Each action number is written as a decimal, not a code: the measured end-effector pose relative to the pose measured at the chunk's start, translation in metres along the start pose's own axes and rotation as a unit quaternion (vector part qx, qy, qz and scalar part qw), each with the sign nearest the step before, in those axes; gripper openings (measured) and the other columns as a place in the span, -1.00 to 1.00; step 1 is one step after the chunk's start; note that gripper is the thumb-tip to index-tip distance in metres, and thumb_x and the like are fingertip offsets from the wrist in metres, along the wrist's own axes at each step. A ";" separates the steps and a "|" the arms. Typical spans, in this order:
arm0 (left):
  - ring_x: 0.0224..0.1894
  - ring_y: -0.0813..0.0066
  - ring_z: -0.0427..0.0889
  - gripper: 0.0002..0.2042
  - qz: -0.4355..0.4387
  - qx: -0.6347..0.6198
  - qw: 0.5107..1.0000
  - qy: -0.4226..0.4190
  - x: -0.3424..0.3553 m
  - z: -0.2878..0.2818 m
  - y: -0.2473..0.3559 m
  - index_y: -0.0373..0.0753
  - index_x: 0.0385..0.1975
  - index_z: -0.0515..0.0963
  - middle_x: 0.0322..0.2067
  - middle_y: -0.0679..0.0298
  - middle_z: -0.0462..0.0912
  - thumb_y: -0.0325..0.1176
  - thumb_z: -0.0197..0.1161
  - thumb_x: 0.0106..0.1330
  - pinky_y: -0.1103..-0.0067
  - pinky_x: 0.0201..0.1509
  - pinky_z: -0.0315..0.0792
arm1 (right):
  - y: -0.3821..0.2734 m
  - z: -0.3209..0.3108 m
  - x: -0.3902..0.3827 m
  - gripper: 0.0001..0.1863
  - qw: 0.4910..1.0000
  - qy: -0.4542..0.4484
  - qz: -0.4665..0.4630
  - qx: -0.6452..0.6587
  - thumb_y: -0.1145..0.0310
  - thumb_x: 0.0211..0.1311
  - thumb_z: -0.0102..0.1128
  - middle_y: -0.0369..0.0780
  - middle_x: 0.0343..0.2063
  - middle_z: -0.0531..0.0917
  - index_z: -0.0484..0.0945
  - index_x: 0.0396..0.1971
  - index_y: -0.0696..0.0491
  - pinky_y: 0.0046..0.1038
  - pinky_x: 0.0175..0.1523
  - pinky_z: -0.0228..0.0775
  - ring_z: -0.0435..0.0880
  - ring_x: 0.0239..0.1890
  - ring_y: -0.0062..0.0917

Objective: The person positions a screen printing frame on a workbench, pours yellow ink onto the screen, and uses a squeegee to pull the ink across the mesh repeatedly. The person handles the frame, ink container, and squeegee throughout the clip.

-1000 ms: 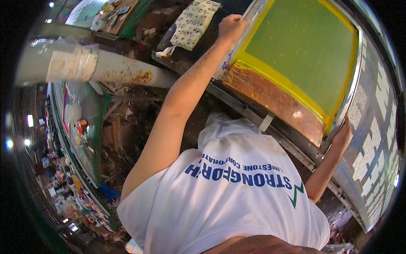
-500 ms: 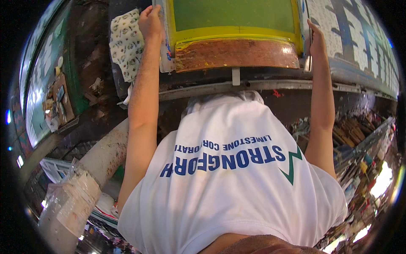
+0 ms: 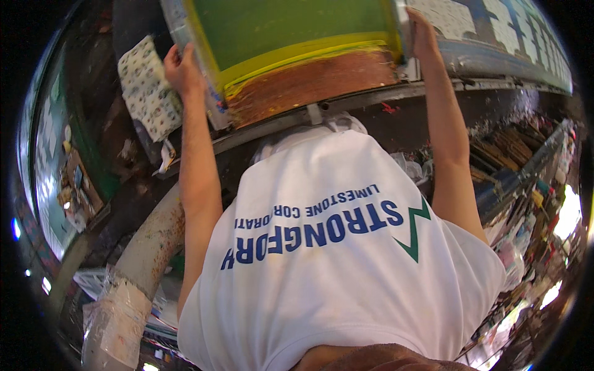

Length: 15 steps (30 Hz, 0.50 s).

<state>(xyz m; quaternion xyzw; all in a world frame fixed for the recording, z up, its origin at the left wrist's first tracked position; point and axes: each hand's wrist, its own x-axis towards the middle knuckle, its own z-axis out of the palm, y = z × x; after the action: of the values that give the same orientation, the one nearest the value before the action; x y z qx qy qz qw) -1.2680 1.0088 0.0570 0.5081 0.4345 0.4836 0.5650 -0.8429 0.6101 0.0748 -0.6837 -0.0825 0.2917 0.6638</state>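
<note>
A screen-printing frame (image 3: 297, 31) with green mesh, yellow border and a reddish-brown ink-stained strip (image 3: 309, 86) lies at the top of the view, over a dark platen. My left hand (image 3: 185, 69) is closed on its left metal rail. My right hand (image 3: 422, 40) is closed on its right rail. Left of my left hand, a white cloth with small printed motifs (image 3: 145, 83) lies at the platen's edge.
A long bench (image 3: 520, 52) with white patterned pieces runs right. A plastic-wrapped pipe (image 3: 142, 247) rises at lower left. A far table (image 3: 52, 185) holds clutter at left. Piled wooden offcuts (image 3: 507, 145) and scraps lie at right, below a metal rail (image 3: 266, 130).
The view has swung round, so the frame looks squarer on and is now tilted a little, left side lower. Both my hands stay on its side rails.
</note>
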 end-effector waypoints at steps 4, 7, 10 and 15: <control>0.00 0.36 0.73 -0.52 -0.005 0.048 0.999 0.010 -0.013 0.000 0.006 -0.48 0.17 0.53 0.04 0.05 0.72 -0.54 0.54 0.28 0.51 0.13 0.59 | 0.000 0.001 0.003 -0.38 0.999 -0.028 -0.035 0.009 0.19 0.40 0.34 -0.19 0.23 0.64 0.50 0.39 0.10 -0.49 0.42 0.23 0.49 0.32 -0.57; 0.06 0.32 0.73 -0.47 -0.008 0.072 0.997 0.016 -0.018 0.007 0.013 -0.54 0.22 0.50 0.09 0.00 0.70 -0.60 0.53 0.27 0.50 0.15 0.60 | 0.000 0.003 0.004 -0.30 0.999 -0.029 -0.032 0.014 0.18 0.40 0.36 -0.12 0.33 0.55 0.42 0.43 0.19 -0.40 0.50 0.16 0.41 0.41 -0.43; 0.07 0.32 0.73 -0.43 -0.007 0.068 0.998 0.011 -0.021 0.010 0.017 -0.56 0.27 0.48 0.12 -0.01 0.70 -0.61 0.53 0.26 0.50 0.16 0.60 | 0.001 0.007 0.003 -0.12 0.998 -0.026 -0.050 0.003 0.15 0.37 0.41 -0.01 0.49 0.38 0.25 0.53 0.28 -0.32 0.60 0.04 0.27 0.56 -0.29; 0.04 0.35 0.73 -0.43 -0.006 0.068 0.998 -0.006 -0.021 0.011 0.025 -0.57 0.26 0.52 0.10 0.00 0.72 -0.59 0.55 0.26 0.51 0.15 0.58 | 0.004 0.007 -0.003 -0.14 0.998 -0.040 -0.049 -0.024 0.12 0.38 0.41 -0.01 0.45 0.43 0.28 0.50 0.28 -0.30 0.58 0.09 0.33 0.52 -0.28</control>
<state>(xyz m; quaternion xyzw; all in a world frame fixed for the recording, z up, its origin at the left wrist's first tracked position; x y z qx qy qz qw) -1.2630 0.9868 0.0826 0.5460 0.4658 0.4461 0.5347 -0.8502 0.6140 0.0724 -0.6825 -0.1493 0.2843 0.6566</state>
